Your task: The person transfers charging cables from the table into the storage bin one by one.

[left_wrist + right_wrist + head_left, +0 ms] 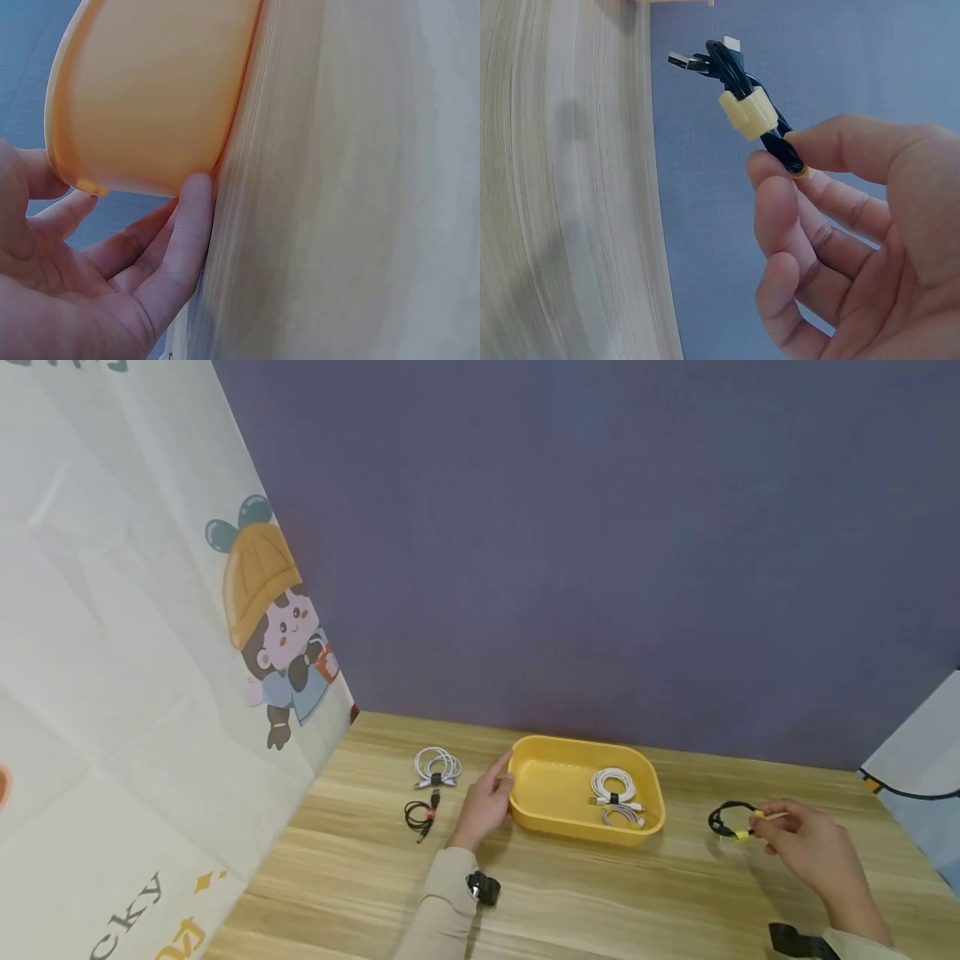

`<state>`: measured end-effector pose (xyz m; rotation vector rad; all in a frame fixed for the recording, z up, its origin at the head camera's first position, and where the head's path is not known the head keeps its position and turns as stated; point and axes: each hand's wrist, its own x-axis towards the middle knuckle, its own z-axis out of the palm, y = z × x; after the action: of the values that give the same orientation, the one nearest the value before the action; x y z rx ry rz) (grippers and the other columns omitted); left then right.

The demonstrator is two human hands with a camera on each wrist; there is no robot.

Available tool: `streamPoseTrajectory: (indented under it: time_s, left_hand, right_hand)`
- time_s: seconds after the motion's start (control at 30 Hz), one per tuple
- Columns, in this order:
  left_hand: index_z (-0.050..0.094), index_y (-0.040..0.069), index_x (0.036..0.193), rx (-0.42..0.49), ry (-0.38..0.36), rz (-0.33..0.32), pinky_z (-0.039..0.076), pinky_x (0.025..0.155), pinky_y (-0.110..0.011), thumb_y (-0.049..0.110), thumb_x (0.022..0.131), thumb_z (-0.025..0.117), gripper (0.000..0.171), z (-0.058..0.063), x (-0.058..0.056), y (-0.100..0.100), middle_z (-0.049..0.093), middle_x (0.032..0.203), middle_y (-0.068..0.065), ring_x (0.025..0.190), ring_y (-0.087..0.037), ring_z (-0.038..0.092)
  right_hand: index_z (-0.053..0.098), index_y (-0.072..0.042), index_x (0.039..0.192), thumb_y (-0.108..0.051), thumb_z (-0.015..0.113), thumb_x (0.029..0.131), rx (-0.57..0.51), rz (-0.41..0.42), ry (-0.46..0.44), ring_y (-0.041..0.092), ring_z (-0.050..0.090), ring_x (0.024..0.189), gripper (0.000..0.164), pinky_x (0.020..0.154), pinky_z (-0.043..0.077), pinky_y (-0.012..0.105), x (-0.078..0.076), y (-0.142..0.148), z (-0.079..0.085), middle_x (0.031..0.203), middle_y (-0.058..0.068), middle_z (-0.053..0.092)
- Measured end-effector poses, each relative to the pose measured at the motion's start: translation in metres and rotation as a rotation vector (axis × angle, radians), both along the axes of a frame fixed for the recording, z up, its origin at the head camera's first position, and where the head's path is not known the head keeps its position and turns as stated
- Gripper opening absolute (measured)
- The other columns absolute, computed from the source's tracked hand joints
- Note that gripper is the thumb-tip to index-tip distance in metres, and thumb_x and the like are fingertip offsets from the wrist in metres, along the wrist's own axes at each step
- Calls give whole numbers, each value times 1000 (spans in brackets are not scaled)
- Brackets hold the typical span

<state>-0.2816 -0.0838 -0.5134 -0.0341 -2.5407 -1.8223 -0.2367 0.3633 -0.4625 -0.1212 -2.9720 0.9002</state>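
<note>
My right hand (pixel 813 852) pinches a coiled black USB cable (pixel 739 75) between thumb and fingertips, to the right of the yellow tray (pixel 525 821). A yellow tie (pixel 750 112) wraps the cable, and its USB plug (pixel 679 60) sticks out. On the tray's left end rests my left hand (pixel 483 806), its fingers touching the rim and outer wall (pixel 150 120). Inside the tray, at its right side, lie a coiled white cable (pixel 613 783) with a black tie and a grey-white cable (pixel 622 815).
Left of the tray, a coiled white cable (pixel 437 766) with a black tie lies on the wooden table (pixel 570 893). Nearer sits a small black cable (pixel 420 815) with a red tie. A blue-grey panel (pixel 600 568) stands behind, and a printed white sheet (pixel 112 652) at the left.
</note>
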Motion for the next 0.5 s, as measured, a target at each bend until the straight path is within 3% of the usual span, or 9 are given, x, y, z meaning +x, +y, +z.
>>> streamPoseTrajectory:
  time_s: [0.5]
  left_hand:
    - [45, 34, 155, 4, 1, -4, 61, 62, -32, 28, 109, 49, 47, 0, -1, 1, 73, 113, -17, 68, -16, 66]
  right_hand:
    - [60, 7, 128, -47, 59, 102, -20, -22, 33, 18, 71, 71, 59, 54, 47, 31, -3, -17, 2, 91, 14, 78]
